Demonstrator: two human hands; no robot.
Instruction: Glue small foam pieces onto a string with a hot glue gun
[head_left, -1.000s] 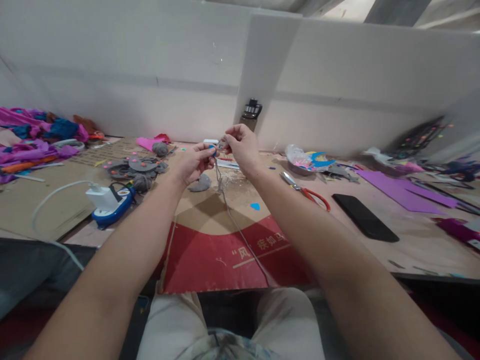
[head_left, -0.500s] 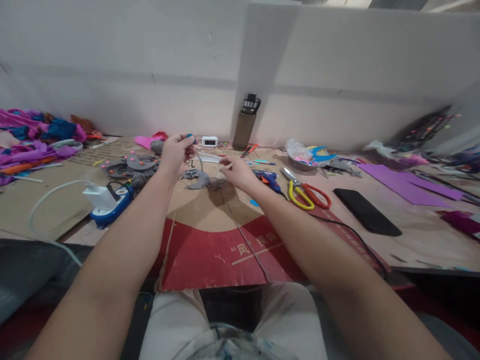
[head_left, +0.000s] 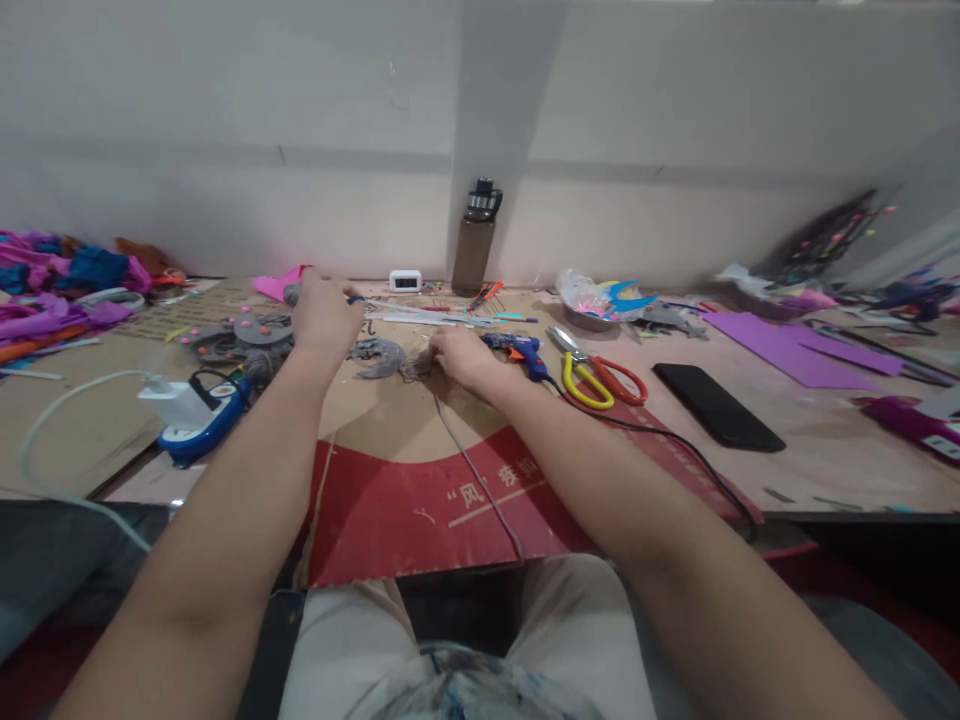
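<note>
My left hand (head_left: 328, 315) is at the back left of the cardboard with its fingers curled. A small dark blue object (head_left: 355, 298) sticks out beside its fingertips; its kind is hidden. Just behind this hand lie a grey yarn ball (head_left: 291, 293) and a pink sheet (head_left: 271, 287). My right hand (head_left: 459, 357) rests low over the board, fingers closed at a tangle of grey-brown yarn (head_left: 415, 368). From there a yarn strand (head_left: 480, 475) runs down to the front edge. A grey crescent-shaped piece (head_left: 386, 360) lies left of the tangle.
Right of my right hand are a blue glue gun (head_left: 517, 350), scissors (head_left: 592, 375) with yellow and red handles, and a black phone (head_left: 716, 405). A bottle (head_left: 474, 245) and a small white clock (head_left: 406, 281) stand at the back. A power strip (head_left: 206, 420) sits left.
My left hand has moved left and down, away from the grey crescent, toward the yarn ball. My right hand stays at the yarn tangle. The view has shifted slightly.
</note>
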